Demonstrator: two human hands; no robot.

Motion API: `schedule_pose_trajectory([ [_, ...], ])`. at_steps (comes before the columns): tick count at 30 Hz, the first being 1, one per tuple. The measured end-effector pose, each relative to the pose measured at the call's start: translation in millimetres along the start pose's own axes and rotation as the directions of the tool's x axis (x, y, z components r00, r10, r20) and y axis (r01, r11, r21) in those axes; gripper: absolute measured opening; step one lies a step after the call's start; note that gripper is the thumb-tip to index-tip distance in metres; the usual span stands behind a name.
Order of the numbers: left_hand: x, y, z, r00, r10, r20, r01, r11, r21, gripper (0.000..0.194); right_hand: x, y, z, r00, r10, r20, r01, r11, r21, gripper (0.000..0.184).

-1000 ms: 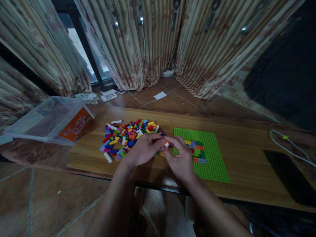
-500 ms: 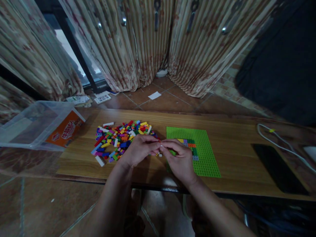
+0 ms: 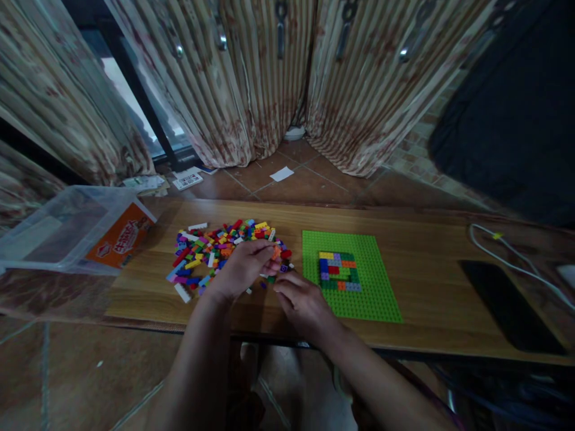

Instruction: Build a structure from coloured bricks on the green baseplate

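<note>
My left hand [image 3: 246, 266] is over the right end of a heap of toy bricks [image 3: 227, 246], its thumb and forefinger pinched on what looks like a small orange brick [image 3: 276, 252]. My right hand [image 3: 306, 301] lies low beside it, fingers bent and slightly apart, with no brick visible in them. Its fingertips are close to a few loose bricks, among them a dark purple brick [image 3: 283, 269]. To the right, a green baseplate [image 3: 380, 299] bears a square frame of coloured bricks [image 3: 354, 275]. A red brick [image 3: 333, 270] sits inside that frame.
A clear plastic bin [image 3: 67, 206] with an orange label stands at the table's left end. On the right lie a black flat slab [image 3: 507, 305] and a white cable [image 3: 516, 257]. Striped curtains [image 3: 251, 90] hang beyond the wooden table [image 3: 426, 269].
My hands were together between the heap and the baseplate; they have parted and moved left toward the heap. The right hand has dropped nearer me, uncovering the brick frame.
</note>
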State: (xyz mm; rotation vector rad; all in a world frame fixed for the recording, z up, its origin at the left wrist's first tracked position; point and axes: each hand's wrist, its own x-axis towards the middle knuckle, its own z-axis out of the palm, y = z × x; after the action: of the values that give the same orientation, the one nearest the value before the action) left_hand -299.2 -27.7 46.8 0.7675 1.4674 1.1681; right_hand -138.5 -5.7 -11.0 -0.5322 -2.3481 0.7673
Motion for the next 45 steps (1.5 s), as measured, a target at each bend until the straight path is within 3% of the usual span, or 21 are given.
schedule_pose_trajectory([
  [7, 6, -3, -3.4, 0.997, 0.014, -0.070, -0.010, 0.998, 0.066, 0.015, 3, 6, 7, 1.000, 0.001, 0.005, 0.000, 1.000, -0.031, 0.023],
  [13, 3, 0, -5.3, 0.994, 0.063, -0.094, -0.049, 0.990, 0.135, 0.019, 5, 2, -12, 0.982, 0.090, -0.165, -0.082, 0.995, 0.053, 0.019],
  [18, -1, 0, -0.6, 0.998, 0.050, 0.042, -0.057, 0.981, 0.183, 0.026, 7, 2, -31, 0.940, 0.209, -0.269, -0.180, 0.975, 0.128, 0.018],
  [24, -1, -5, 13.5, 0.972, 0.070, 0.223, -0.114, 0.975, 0.189, 0.029, 5, 7, -40, 0.949, 0.247, -0.195, -0.205, 0.956, 0.211, 0.019],
  [27, 1, -5, 16.3, 0.964, 0.083, 0.252, -0.138, 0.968, 0.210, 0.030, 4, 10, -44, 0.951, 0.240, -0.195, -0.199, 0.958, 0.209, 0.016],
  [30, 2, -3, 8.4, 0.976, 0.090, 0.200, -0.138, 0.961, 0.239, 0.030, 1, 13, -46, 0.945, 0.252, -0.207, -0.229, 0.965, 0.125, 0.014],
  [33, 0, 1, -8.1, 0.981, 0.103, 0.165, -0.154, 0.929, 0.338, 0.033, -3, 15, -40, 0.964, 0.233, -0.131, -0.244, 0.967, -0.075, 0.010],
  [38, -6, 4, -27.3, 0.977, 0.073, 0.202, -0.176, 0.813, 0.555, 0.037, -1, 14, -25, 0.972, 0.233, -0.022, -0.227, 0.916, -0.331, 0.007],
  [42, -6, 4, -26.0, 0.984, 0.023, 0.177, -0.134, 0.750, 0.648, 0.031, 4, 12, -20, 0.971, 0.238, -0.011, -0.223, 0.895, -0.385, 0.012],
  [45, -5, 2, -23.9, 0.986, 0.013, 0.165, -0.121, 0.737, 0.664, 0.030, 3, 10, -22, 0.972, 0.233, -0.040, -0.234, 0.922, -0.307, 0.012],
])
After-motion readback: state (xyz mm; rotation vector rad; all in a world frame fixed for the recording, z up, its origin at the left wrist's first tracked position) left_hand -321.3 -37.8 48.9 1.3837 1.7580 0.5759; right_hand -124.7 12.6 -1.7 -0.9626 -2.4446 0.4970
